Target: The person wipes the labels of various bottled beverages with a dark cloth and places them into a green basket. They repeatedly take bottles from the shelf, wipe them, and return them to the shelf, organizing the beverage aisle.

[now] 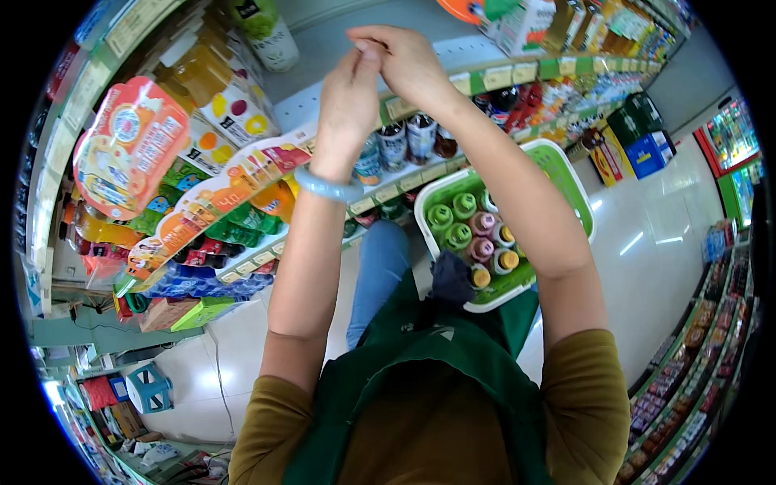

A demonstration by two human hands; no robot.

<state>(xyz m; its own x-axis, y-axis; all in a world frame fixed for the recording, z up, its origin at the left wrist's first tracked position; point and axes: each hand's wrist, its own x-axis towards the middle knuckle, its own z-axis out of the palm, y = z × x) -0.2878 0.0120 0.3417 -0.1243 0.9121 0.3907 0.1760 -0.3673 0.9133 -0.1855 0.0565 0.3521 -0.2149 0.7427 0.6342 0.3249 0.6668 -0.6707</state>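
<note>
My left hand [351,94], with a pale bangle [327,183] on its wrist, is raised before a metal drinks shelf [297,108]. Against its fingertips rests my right hand [409,60], bent inward at the wrist. Nothing shows in either hand, but the space between the palms is hidden. Left of them on the shelf stand juice bottles with fruit-printed labels [233,112] and a green-and-white bottle [267,36]. Below my right forearm is a green plastic basket with a white rim [424,203]. Several capped bottles [464,205] stand upright in it, and a dark cloth [451,279] hangs over its near edge.
A pink promotional sign [130,148] and an orange price strip [224,191] jut from the shelf front. Lower tiers hold dark-drink bottles [421,136]. Cartons [648,154] stand on the floor at right. A blue-and-white stool [150,388] and a cable [219,370] are at lower left.
</note>
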